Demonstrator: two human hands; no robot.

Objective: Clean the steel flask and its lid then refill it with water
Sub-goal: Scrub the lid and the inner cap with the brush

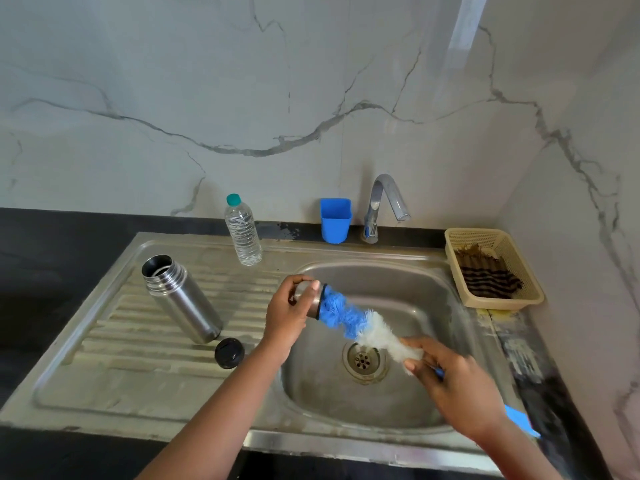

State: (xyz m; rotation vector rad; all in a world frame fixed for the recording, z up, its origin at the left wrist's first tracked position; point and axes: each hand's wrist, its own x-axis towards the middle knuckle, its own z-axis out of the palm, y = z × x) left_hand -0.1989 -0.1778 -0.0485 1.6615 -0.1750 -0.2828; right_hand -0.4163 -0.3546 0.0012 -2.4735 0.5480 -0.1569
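Observation:
The steel flask (181, 299) stands open and upright on the sink's ribbed drainboard at the left. A black inner stopper (229, 353) lies just in front of it. Over the basin, my left hand (285, 317) holds the steel lid cup (309, 299) on its side. The blue and white bottle brush (356, 323) has its blue tip at the cup's mouth. My right hand (453, 382) grips the brush by the white bristles and its blue handle (521, 419), which runs back to the lower right.
A plastic water bottle (242, 233) with a teal cap stands at the sink's back edge. A blue cup (335, 220) and the tap (382, 206) are behind the basin (433, 306). A beige basket (491, 268) with a striped cloth sits at the right, against the wall.

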